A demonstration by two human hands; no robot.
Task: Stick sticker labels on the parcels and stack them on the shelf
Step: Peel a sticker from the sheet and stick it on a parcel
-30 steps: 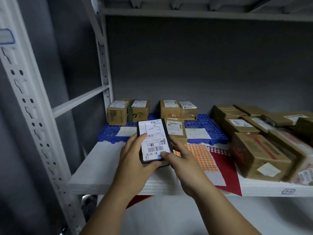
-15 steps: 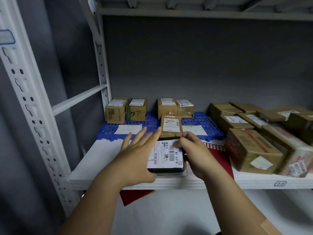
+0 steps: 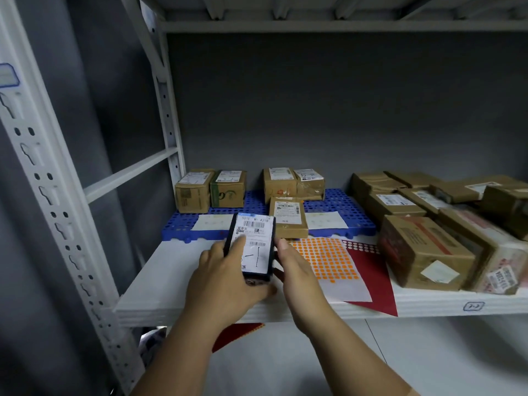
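The left hand [image 3: 225, 281] curls its fingers round the left edge and underside of a small black parcel [image 3: 251, 248], its thumb lying on the white shipping label [image 3: 253, 244] that covers the parcel's top face. The right hand [image 3: 297, 270] grips the parcel's right edge, thumb pressed against the side at about 3 o'clock from the label, the other fingers hidden beneath. The parcel is held tilted just above the front of the white shelf board [image 3: 160, 284], near the middle of the view. Just beyond it, at 1 o'clock, a brown labelled carton [image 3: 288, 221] sits on the front edge of a blue plastic pallet [image 3: 354, 221]. At 3 o'clock from the hands an orange dot-sticker sheet [image 3: 323, 258] lies flat on the board, overlapping a red sheet [image 3: 374, 272]. Four more cartons [image 3: 248, 188] line the back of the pallet at 12 o'clock. At 3 o'clock, well apart, a pile of larger brown boxes [image 3: 425, 250] fills the right side. A perforated white upright [image 3: 51, 201] stands at 9 o'clock.
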